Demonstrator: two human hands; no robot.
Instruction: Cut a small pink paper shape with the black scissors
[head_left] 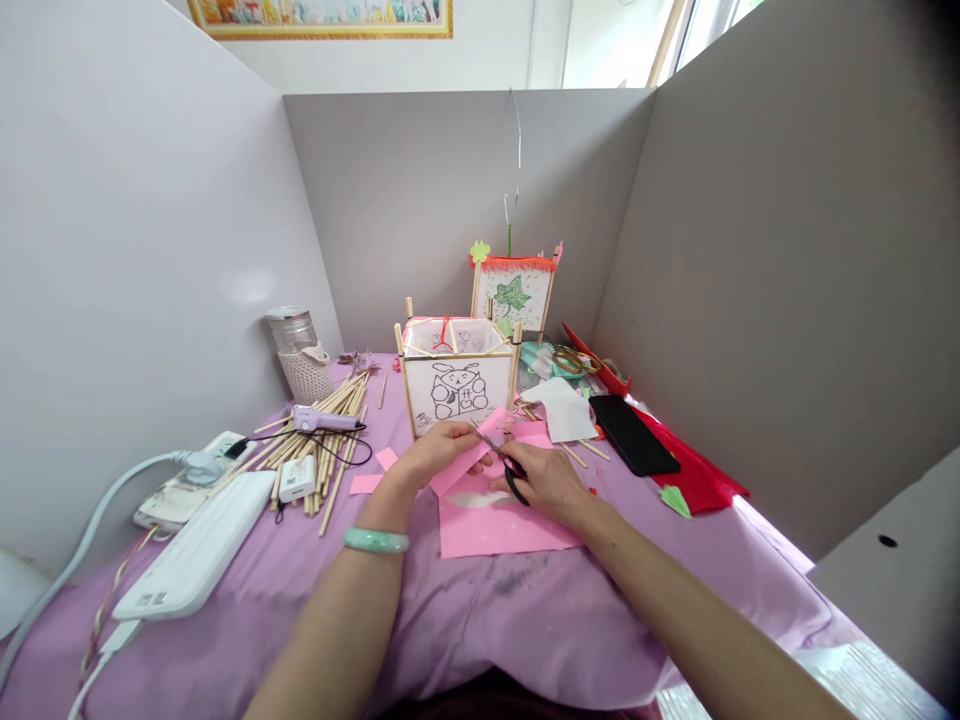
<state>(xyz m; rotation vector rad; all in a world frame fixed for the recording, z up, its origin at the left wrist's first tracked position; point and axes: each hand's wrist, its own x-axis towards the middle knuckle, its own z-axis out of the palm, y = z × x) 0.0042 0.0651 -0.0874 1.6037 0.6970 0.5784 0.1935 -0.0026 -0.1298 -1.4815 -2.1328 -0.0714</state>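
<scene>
I can't see all of the left hand [444, 446]: the pink strip [453, 475] it pinches covers part of its fingers. The right hand [547, 482] hides part of the handles of the scissors [513, 468], and I can't make out where the blade tips end against the paper. Hands and paper block my view of the lower edge of the front lantern [450, 372], which itself covers part of the rear lantern [521, 285]. The print on the small white box [297, 480] is too tiny for me to read. My top edge crops the framed picture [322, 18]; my left edge cuts a white object [19, 595] I can't identify.
</scene>
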